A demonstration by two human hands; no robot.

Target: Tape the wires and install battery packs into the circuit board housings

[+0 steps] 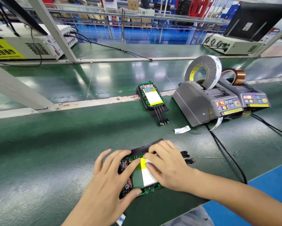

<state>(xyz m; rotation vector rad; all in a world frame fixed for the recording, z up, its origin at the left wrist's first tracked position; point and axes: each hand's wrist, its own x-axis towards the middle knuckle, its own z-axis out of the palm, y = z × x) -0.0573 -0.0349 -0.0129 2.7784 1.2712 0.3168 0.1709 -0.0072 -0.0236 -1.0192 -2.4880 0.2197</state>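
An opened electronic device (152, 189) with a green circuit board lies near the front of the bench. Across it sits a flat white battery-like block (148, 177) with a yellow strip (143, 163) at one end. My left hand (112, 175) spans the device's left end, fingers at the far edge and thumb at the near edge. Bent over the block is my right hand (167, 164), its thumb and index finger against the white face beside the yellow strip. Black cable plugs (189, 158) stick out on the right. What lies under my right palm is hidden.
A similar device (152, 95) with short cables lies farther back. Two grey tape dispensers (197, 102) stand at the right, the nearer with a roll of tape (203, 71). White tape pieces (182, 129) lie on the green bench (49, 150). A black cable (227, 153) runs down the right.
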